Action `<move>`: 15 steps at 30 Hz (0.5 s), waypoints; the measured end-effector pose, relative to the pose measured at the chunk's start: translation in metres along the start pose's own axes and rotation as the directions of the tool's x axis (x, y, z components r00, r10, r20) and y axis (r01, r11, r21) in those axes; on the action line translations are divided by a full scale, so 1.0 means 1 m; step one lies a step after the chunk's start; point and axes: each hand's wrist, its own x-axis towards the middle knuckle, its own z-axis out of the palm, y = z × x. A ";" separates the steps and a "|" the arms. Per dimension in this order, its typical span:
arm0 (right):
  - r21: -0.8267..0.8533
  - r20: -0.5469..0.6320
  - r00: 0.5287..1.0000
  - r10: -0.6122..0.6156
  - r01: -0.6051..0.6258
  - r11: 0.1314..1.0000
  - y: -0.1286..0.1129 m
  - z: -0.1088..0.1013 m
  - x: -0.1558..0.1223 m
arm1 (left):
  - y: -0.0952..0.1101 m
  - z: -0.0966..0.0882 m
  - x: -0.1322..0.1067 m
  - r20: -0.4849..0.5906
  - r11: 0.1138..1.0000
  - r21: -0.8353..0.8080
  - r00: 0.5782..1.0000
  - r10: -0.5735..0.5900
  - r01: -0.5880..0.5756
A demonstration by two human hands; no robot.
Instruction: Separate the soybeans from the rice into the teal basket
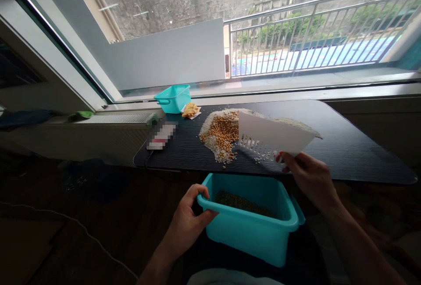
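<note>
My left hand (190, 210) is closed on the left rim of a turquoise plastic bin (250, 236), held below the table's front edge. Small dark greenish grains (243, 202), perhaps beans, cover the bin's floor. My right hand (309, 177) grips a thin white slotted sheet (276, 132) by its lower right edge, with a row of slots along its bottom left. The sheet stands tilted over the tabletop and hides part of what lies behind it. Beside its left edge spreads a heap of golden-yellow beans (222, 129) with white rice-like grains (208, 120) around them.
On the dark table (358, 144), a smaller turquoise basket (174, 101) stands at the back left by a crumpled yellowish wrapper (191, 110). A blurred phone-like object (162, 136) lies at the left end. Behind are a window and a radiator (121, 119).
</note>
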 end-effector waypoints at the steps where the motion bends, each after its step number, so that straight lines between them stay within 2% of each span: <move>1: -0.007 0.002 1.000 -0.001 0.001 1.000 0.002 0.004 0.001 | 0.001 -0.001 0.000 0.004 1.000 0.003 1.000 0.000 0.000; 4: -0.049 -0.076 0.997 -0.005 0.002 0.999 0.010 0.004 0.008 | 0.004 -0.002 -0.001 0.041 1.000 0.010 0.999 -0.016 0.016; 9: -0.105 -0.150 0.989 0.002 -0.018 0.994 0.016 -0.027 0.016 | -0.001 0.002 0.000 0.000 1.000 0.016 1.000 0.014 -0.014; 12: -0.091 -0.162 0.987 0.006 -0.021 0.996 0.012 -0.041 0.011 | -0.004 0.003 0.000 0.003 1.000 0.007 1.000 0.024 -0.024; 15: -0.055 -0.155 0.988 0.019 -0.028 0.998 0.013 -0.041 -0.004 | 0.000 -0.001 0.001 0.014 1.000 0.007 1.000 0.017 -0.017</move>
